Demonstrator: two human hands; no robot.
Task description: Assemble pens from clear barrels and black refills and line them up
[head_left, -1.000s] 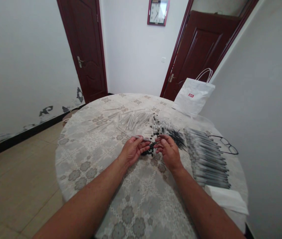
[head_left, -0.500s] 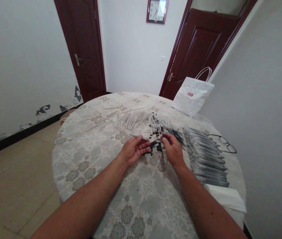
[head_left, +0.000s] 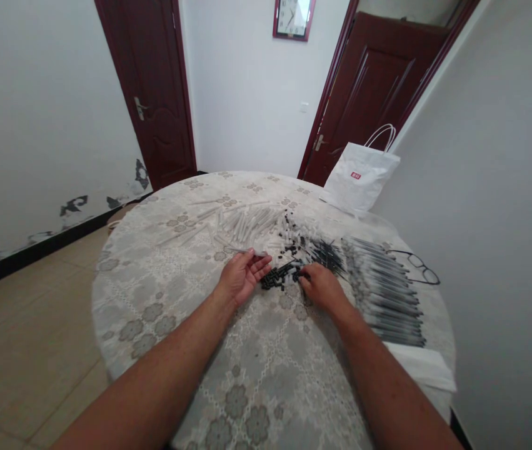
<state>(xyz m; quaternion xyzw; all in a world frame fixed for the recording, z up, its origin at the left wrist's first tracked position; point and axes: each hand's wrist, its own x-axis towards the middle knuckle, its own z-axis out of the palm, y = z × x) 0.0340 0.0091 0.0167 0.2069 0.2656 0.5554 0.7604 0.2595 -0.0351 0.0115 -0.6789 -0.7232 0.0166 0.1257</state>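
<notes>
My left hand (head_left: 242, 276) is turned palm up over the table. Its thumb and forefinger close on a slim clear pen barrel (head_left: 260, 254), mostly covered by the fingers. My right hand (head_left: 321, 282) points down into small black pen caps (head_left: 272, 277) and white bits, fingertips curled together; what they pinch is too small to make out. Beyond the hands lie a heap of clear pen barrels (head_left: 245, 224) and a scatter of small white pen parts (head_left: 304, 229). Thin dark pen refills (head_left: 329, 255) lie just past my right hand.
Right of my right hand, many pens (head_left: 387, 290) lie in a row, with eyeglasses (head_left: 418, 267) beside them. A white paper bag (head_left: 362, 175) stands at the back right. White folded material (head_left: 420, 365) is at the right edge of the round table (head_left: 153, 300).
My right hand has lowered from beside my left hand into the black caps; the thin dark piece near its fingers no longer shows there. My left hand stays nearly in place.
</notes>
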